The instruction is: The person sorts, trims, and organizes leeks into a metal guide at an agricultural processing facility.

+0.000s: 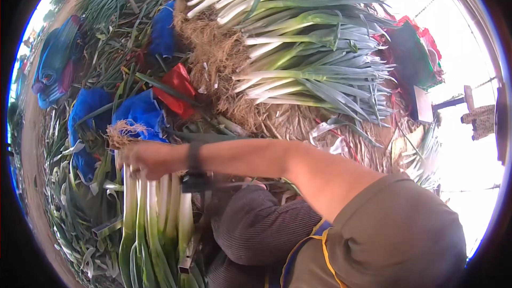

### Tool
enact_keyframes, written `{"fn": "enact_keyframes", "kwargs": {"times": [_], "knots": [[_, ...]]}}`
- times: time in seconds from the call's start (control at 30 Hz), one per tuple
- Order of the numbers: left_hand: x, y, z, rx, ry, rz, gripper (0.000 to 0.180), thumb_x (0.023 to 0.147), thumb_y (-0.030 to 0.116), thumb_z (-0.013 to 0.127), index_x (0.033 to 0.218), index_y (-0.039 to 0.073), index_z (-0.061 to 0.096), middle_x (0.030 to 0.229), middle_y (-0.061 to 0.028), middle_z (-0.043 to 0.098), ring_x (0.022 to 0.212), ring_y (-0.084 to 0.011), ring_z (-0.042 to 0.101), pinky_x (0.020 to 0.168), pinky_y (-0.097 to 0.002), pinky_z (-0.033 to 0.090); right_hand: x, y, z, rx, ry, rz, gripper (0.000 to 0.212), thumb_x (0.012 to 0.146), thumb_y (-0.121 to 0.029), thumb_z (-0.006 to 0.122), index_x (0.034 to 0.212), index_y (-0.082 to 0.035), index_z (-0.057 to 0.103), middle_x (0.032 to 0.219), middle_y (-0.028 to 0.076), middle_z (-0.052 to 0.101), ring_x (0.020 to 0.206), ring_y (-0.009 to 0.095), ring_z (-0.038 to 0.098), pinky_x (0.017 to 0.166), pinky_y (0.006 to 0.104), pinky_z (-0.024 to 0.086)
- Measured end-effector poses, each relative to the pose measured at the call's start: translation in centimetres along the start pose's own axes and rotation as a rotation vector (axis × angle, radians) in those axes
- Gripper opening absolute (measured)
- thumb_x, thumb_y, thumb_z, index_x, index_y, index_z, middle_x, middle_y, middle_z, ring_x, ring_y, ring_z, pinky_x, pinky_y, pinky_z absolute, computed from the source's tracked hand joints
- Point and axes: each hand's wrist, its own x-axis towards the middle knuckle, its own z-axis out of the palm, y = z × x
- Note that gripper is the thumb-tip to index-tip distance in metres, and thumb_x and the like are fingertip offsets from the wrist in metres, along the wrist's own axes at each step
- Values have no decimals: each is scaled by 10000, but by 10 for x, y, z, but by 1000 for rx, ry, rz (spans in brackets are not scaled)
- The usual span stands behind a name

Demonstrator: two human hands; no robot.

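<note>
My right hand reaches in from the right, its fingers closed around the white end of a leek. That leek's brown roots stick out beyond my fist. Beside and under the hand, several more leeks lie side by side, white ends at the hand and green leaves toward the lower edge. They rest between the ends of a metal frame. A dark band circles my right wrist. My left hand does not show.
A large pile of leeks with matted roots lies at the back. Blue netting and a red cloth-like piece lie beyond my hand. Leaf scraps cover the left ground. My bent knee is close by the frame.
</note>
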Motion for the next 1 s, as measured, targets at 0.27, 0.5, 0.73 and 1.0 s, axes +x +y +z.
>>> {"fn": "enact_keyframes", "kwargs": {"times": [0.27,0.5,0.73,1.0], "knots": [[23,-15,-13,141,146,83,515,953,149,451,1454,240,373,1407,-160,457,1249,-346,478,938,-452,490,-211,25,-263,-1220,61,1321,603,811,-153,630,1380,-68,450,1205,178,589,1144,284,572,866,438,460],[41,-62,-10,23,861,376,534,909,202,574,1417,239,415,1293,-119,559,1143,-316,554,939,-431,485,-307,23,-283,-1328,-171,1239,382,906,-107,510,1286,-104,549,1167,168,561,1152,332,511,956,552,366],[-12,28,-131,-850,582,251,568,913,298,643,1366,-3,478,1376,-218,501,1296,-378,430,1087,-455,332,-281,-30,-276,-1033,61,1025,325,832,-119,613,1147,-40,602,1103,164,568,998,318,583,807,449,481],[-158,112,-362,-1160,763,709,774,818,276,737,1453,39,362,1453,-204,415,1355,-375,364,1120,-455,283,-61,-220,-257,-861,456,-167,357,783,-226,748,990,9,576,808,152,587,692,290,605,614,392,472]]}}
